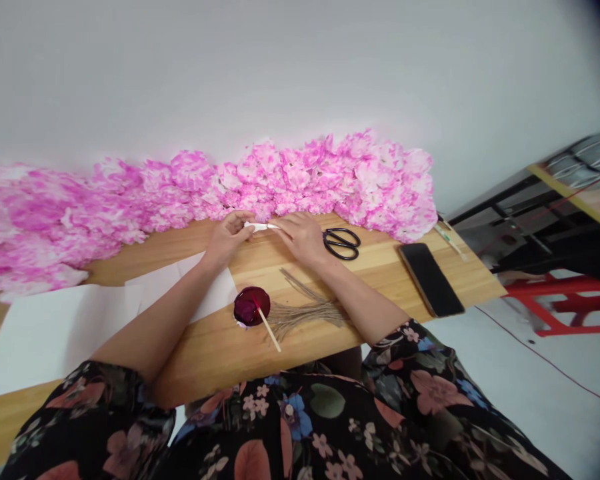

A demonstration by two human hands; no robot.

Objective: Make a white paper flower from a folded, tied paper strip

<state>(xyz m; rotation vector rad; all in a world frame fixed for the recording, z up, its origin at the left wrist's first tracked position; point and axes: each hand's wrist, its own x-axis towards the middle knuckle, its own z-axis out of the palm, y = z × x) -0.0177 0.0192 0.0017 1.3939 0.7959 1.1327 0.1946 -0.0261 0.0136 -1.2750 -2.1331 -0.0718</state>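
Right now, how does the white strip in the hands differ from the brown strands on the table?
The white strip is a single visible piece; the brown strands form a loose, splayed bundle. The white strip is held between the left hand and the right hand, while the brown strands lie on the table. The white strip's visible part looks shorter than the brown strands. Both are narrow.
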